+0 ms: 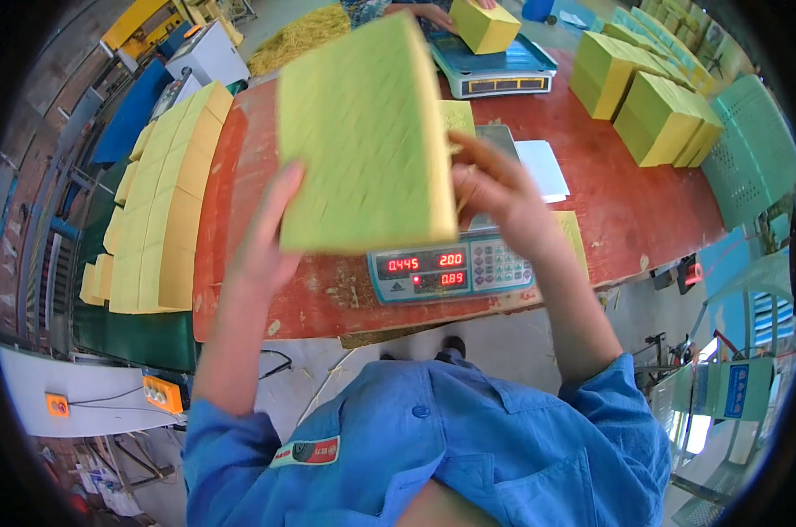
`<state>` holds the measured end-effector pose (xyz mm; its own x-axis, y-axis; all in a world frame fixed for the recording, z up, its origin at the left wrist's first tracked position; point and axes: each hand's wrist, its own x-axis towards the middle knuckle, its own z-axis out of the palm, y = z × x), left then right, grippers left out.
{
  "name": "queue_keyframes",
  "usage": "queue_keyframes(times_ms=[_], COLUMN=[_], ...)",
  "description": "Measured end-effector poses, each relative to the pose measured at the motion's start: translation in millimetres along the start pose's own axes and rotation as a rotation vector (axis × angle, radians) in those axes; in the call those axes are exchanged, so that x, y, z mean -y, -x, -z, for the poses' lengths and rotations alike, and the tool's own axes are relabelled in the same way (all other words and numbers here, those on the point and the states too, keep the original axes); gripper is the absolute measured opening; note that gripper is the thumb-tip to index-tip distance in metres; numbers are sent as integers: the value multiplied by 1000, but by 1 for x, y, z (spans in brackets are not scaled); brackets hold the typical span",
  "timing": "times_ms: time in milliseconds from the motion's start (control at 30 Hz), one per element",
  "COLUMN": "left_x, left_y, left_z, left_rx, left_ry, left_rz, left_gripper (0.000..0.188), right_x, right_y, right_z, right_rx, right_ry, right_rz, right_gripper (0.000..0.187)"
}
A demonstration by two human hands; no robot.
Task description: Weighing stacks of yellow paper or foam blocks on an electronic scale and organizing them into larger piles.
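Observation:
A thick yellow block of stacked paper (358,140), blurred by motion, is held up tilted above the red table. My left hand (275,215) grips its left side, the thumb on the near face and the other fingers hidden behind. Beside its right edge is my right hand (499,184), fingers curled, with thin yellow bits by the fingertips; what they pinch is too small to make out. Under the block stands a digital scale (455,272) with lit red digits, its pan mostly covered. Part of a yellow sheet (458,114) shows behind the block.
Yellow blocks stand in rows at the left (165,193) and in stacks at the right (662,114) of the red table (626,206). White paper (543,171) lies by the scale. Across the table, a co-worker's hands are at a yellow block (486,28) on a second scale (503,83).

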<state>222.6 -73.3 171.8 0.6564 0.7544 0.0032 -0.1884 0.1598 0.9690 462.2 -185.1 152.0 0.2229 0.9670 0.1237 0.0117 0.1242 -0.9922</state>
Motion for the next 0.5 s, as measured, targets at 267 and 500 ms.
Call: queue_keyframes(times_ms=[267, 500], left_x=[-15, -4], left_y=[-102, -114], left_z=[-46, -39], left_rx=[224, 176], left_ry=[-164, -248], left_rz=[153, 169], left_gripper=[81, 87], right_x=[-20, -34], right_y=[-45, -48], right_z=[68, 66], right_rx=[-131, -154], right_ry=[-146, -132], right_rz=[-69, -101], right_gripper=[44, 45])
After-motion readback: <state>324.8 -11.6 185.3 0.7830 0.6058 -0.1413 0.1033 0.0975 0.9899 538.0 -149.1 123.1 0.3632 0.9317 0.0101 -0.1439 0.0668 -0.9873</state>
